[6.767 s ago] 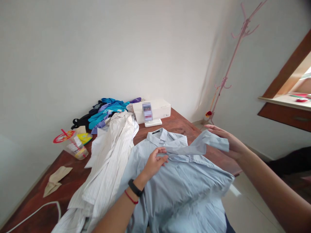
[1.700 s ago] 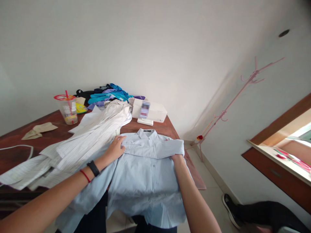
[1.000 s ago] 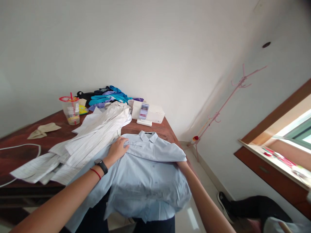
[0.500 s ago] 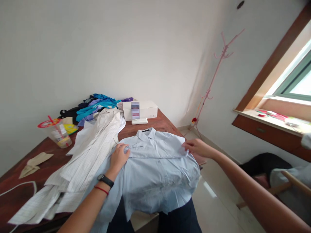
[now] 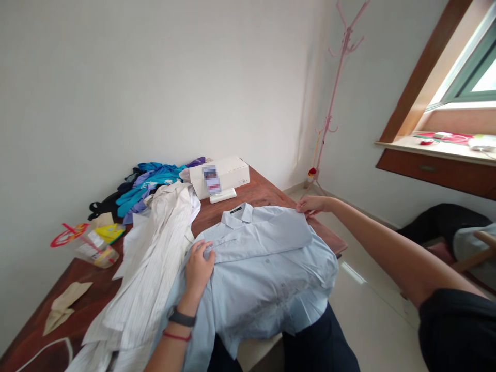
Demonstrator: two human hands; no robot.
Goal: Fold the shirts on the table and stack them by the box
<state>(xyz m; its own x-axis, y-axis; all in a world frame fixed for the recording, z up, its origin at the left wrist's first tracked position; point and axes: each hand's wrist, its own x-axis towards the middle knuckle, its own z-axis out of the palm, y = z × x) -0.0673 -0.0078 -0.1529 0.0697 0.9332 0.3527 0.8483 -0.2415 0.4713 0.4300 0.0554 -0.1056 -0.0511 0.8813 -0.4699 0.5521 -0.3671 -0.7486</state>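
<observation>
A light blue collared shirt [image 5: 267,263] lies over the table edge, its collar toward the wall and its lower part hanging down over my lap. One sleeve is laid across the chest from left to right. My left hand [image 5: 199,266] rests on the sleeve's left end with its fingers spread, pressing on the cloth. At the far right shoulder, my right hand [image 5: 312,204] pinches the cloth at the sleeve's end. A white striped shirt [image 5: 143,279] lies just left of the blue one.
A white box [image 5: 232,178] with a phone [image 5: 212,181] on a stand before it is at the back. Left are piled dark and blue clothes [image 5: 151,183], a tilted plastic cup [image 5: 95,248] and a beige cloth [image 5: 65,305]. A pink coat rack [image 5: 333,103] stands in the corner.
My right hand has shifted outward to the shirt's right shoulder, and the sleeve across the chest looks straighter. My left hand stays on the sleeve. The camera view has turned somewhat.
</observation>
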